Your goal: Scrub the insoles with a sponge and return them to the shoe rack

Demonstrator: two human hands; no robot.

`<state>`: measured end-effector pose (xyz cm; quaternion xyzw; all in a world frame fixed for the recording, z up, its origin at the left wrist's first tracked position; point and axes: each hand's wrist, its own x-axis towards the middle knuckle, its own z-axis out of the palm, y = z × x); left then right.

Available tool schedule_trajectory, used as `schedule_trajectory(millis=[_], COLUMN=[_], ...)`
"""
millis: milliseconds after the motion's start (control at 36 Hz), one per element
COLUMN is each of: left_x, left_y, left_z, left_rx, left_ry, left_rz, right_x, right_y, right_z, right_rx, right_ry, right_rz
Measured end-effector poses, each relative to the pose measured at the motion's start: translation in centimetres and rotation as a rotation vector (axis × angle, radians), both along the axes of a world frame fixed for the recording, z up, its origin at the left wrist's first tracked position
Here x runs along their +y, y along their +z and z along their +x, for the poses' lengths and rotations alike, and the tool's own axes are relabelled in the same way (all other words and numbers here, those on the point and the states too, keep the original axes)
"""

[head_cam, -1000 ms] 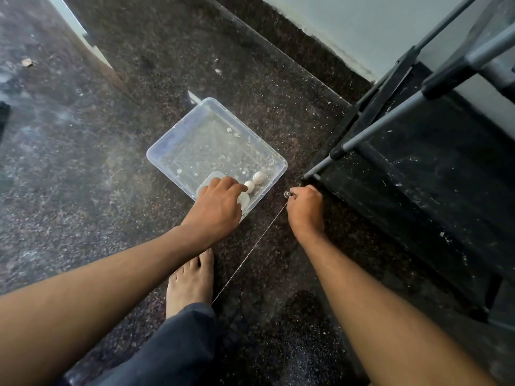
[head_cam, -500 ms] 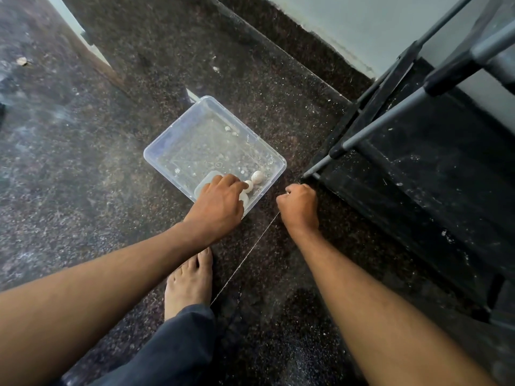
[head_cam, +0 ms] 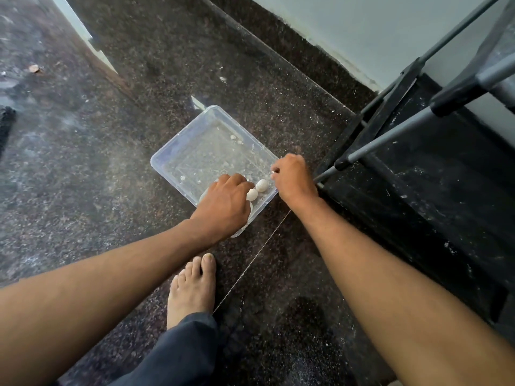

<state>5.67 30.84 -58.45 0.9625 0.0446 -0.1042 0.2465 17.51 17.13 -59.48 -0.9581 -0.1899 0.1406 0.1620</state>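
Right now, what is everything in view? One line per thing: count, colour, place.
plastic tray: one, clear, on the floor at centre.
white balls: two, in the tray's near right corner.
thread: one, thin, pale, running from the right hand toward the foot.
rack: one, black and grey, right, against the wall.
floor: dark speckled stone.
foot: one, bare, bottom centre.
left hand: inside the tray, closed.
right hand: at the tray's right rim, pinching something small.

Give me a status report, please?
Left hand in clear tub, fingers curled near white balls. Right hand closed at tub edge. No insoles visible.
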Motion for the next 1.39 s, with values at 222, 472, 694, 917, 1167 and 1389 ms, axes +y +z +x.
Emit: schedule_trajectory(millis=[222, 472, 694, 917, 1167, 1389], left_x=[-0.3, -0.4, -0.7, -0.7, -1.2, -1.5], left_y=[-1.0, -1.3, -1.1, -0.9, -0.7, -0.5], left_z=[-0.7, -1.2, -0.8, -0.6, -0.8, -0.7], left_rx=[0.024, 0.007, 0.006, 0.016, -0.026, -0.022], left_ry=[0.016, 0.036, 0.007, 0.007, 0.005, 0.003], left_rz=[-0.033, -0.044, -0.017, -0.002, -0.036, -0.047], right_x=[0.4, 1.2, 1.4, 0.8, -0.4, -1.2], right_y=[0.3, 0.1, -0.2, -0.7, -2.7, -3.4], right_z=[0.4, 0.8, 0.8, 1.0, -0.3, -2.9], right_rx=[0.014, -0.097, -0.157, -0.181, -0.331, -0.298], right_ry=[0.251, 0.381, 0.417, 0.36, 0.011, -0.055], right_rz=[-0.233, -0.349, -0.343, -0.264, 0.137, 0.173])
